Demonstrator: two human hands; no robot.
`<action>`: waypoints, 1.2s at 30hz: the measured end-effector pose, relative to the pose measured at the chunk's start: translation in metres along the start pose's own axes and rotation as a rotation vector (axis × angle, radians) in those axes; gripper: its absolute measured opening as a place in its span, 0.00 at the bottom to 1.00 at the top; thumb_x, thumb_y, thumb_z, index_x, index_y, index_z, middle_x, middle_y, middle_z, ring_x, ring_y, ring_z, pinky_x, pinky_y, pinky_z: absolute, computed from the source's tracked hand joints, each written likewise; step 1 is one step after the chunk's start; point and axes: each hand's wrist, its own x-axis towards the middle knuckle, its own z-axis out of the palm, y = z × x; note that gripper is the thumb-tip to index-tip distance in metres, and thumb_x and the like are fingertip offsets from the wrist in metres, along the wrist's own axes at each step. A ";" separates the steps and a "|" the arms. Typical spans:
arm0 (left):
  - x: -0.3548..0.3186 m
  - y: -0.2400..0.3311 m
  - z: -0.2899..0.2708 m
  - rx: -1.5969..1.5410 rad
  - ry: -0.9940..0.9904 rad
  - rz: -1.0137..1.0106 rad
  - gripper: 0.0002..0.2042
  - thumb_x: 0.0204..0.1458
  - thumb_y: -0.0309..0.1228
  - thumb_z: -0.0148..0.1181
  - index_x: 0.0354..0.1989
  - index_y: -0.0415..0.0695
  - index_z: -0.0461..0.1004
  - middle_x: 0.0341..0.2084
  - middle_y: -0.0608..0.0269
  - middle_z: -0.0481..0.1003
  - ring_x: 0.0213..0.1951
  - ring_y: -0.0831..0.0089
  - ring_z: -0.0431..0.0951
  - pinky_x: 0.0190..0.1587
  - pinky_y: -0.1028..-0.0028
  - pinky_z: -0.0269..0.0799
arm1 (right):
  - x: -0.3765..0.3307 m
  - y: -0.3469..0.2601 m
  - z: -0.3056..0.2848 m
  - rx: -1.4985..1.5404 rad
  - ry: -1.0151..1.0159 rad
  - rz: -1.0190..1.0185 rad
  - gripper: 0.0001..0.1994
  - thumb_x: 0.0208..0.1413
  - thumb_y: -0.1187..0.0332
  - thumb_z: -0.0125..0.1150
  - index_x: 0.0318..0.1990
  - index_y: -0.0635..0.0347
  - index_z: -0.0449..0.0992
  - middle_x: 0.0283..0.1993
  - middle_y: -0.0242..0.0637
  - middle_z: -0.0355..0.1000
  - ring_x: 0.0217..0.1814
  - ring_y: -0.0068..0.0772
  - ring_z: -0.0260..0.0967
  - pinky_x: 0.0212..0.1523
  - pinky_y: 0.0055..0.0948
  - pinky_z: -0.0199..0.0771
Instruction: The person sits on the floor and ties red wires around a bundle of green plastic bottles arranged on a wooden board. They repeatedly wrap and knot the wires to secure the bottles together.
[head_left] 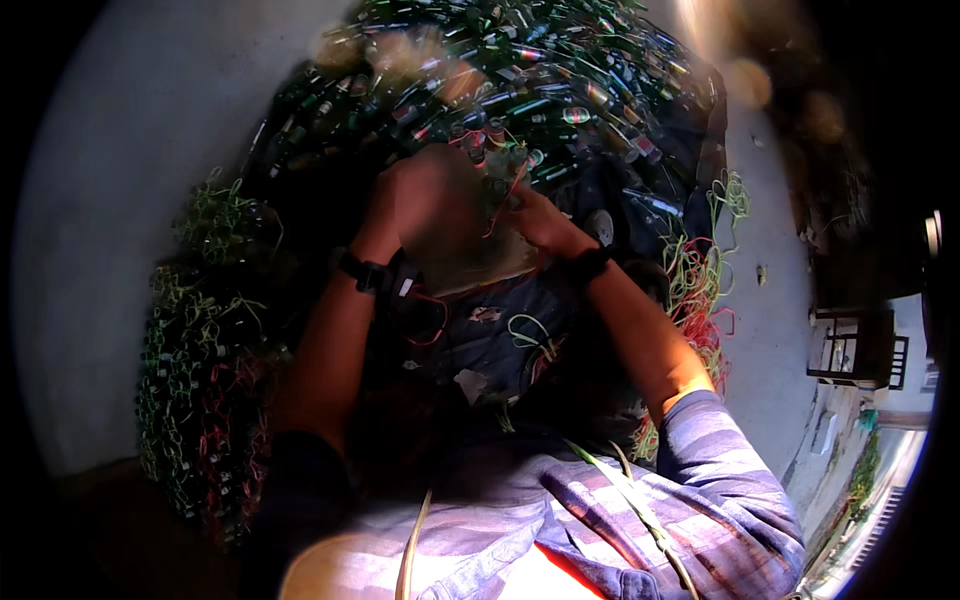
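Both my hands are at the middle of the head view, around a small cluster of upright bottle necks (497,160). A thin red cord (507,197) runs round and down from these necks. My right hand (543,222) is closed at the cord's right side, its fingertips pinching the cord. My left hand (405,195) is on the left of the cluster, blurred, and its fingers cannot be made out. Below the hands is a pale flat board or sheet (490,270), partly hidden by the blur.
A large heap of green glass bottles (570,75) rises beyond my hands. Rows of cord-tied bottles (205,400) stand at the left. Loose green and red cords (695,290) hang at the right. A looped pale cord (530,335) lies on dark cloth before me.
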 end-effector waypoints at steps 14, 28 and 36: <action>0.007 -0.013 0.013 -0.384 0.106 -0.297 0.10 0.59 0.30 0.63 0.45 0.39 0.81 0.42 0.49 0.82 0.43 0.52 0.83 0.46 0.63 0.78 | -0.007 -0.031 0.011 -0.036 0.004 0.228 0.27 0.60 0.78 0.58 0.69 0.60 0.68 0.56 0.35 0.78 0.52 0.23 0.74 0.52 0.25 0.72; -0.002 0.042 0.031 -0.309 0.079 0.127 0.11 0.51 0.28 0.69 0.42 0.42 0.78 0.40 0.57 0.79 0.43 0.54 0.80 0.46 0.60 0.76 | 0.001 -0.019 0.013 -0.055 0.069 0.072 0.27 0.56 0.75 0.63 0.65 0.66 0.70 0.43 0.35 0.78 0.43 0.23 0.73 0.43 0.27 0.74; -0.017 -0.021 0.016 -0.330 0.223 -0.354 0.20 0.53 0.25 0.61 0.56 0.45 0.73 0.41 0.55 0.79 0.38 0.56 0.81 0.41 0.61 0.78 | 0.001 -0.007 0.010 -0.071 0.073 0.045 0.25 0.58 0.75 0.60 0.65 0.64 0.71 0.49 0.37 0.79 0.50 0.23 0.73 0.51 0.28 0.73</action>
